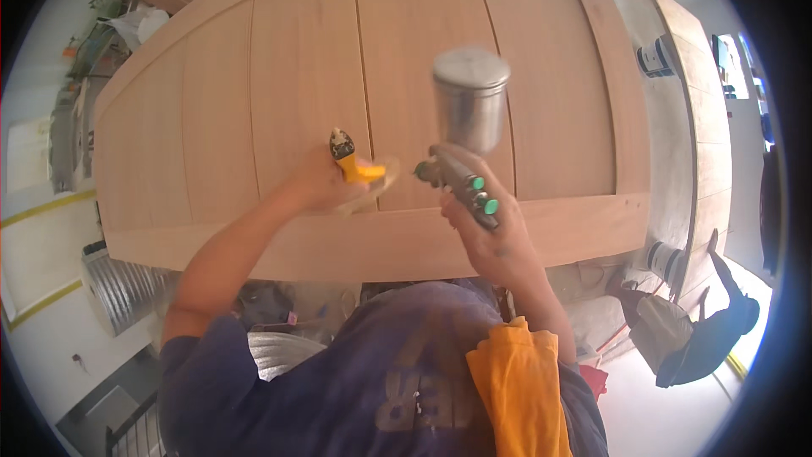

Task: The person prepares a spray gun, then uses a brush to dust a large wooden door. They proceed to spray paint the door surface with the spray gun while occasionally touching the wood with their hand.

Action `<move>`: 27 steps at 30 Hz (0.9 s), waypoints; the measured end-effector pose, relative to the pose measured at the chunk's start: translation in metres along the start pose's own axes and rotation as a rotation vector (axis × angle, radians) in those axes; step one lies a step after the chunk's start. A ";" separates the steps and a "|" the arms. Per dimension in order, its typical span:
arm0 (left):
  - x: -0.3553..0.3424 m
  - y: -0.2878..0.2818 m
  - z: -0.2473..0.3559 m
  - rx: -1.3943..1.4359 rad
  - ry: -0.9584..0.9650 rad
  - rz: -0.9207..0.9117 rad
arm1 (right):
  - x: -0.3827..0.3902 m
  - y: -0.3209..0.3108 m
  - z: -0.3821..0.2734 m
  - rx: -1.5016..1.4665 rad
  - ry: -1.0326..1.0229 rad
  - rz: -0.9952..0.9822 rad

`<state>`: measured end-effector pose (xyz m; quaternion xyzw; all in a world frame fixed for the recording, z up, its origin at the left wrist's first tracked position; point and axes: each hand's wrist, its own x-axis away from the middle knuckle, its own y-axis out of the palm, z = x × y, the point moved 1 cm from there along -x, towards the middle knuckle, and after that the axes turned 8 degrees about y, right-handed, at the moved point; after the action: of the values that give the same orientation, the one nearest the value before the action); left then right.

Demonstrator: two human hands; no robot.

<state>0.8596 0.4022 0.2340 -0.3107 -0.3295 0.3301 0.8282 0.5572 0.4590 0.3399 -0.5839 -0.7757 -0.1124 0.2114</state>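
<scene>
My right hand is wrapped round the grip of a spray gun with green knobs. A round lidded metal cup sits on top of the gun, blurred by motion. My left hand is closed on a small yellow-and-black tool, its dark end spattered with pale paint; its exact kind is unclear. A smeared tan piece shows beside those fingers. Both hands are over the near part of a large bare wooden panel with grooved boards and a raised frame. The gun's nozzle points left, toward my left hand.
An orange cloth hangs over my right side. Further right, a person bends beside another long wooden panel. Paint cans stand beneath that panel. A silvery ribbed duct lies at the left, and clutter fills the far left.
</scene>
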 end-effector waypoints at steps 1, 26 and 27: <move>-0.003 -0.020 0.011 0.284 -0.068 0.053 | 0.000 0.003 0.001 0.039 -0.032 -0.018; -0.113 -0.093 0.045 0.249 0.210 -0.123 | 0.062 -0.028 0.020 0.000 -0.082 0.184; -0.155 -0.103 0.027 0.223 0.254 0.081 | 0.056 -0.033 0.023 -0.032 -0.108 0.259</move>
<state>0.7872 0.2327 0.2727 -0.2693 -0.1707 0.3559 0.8785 0.5083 0.5072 0.3474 -0.6877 -0.7022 -0.0649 0.1725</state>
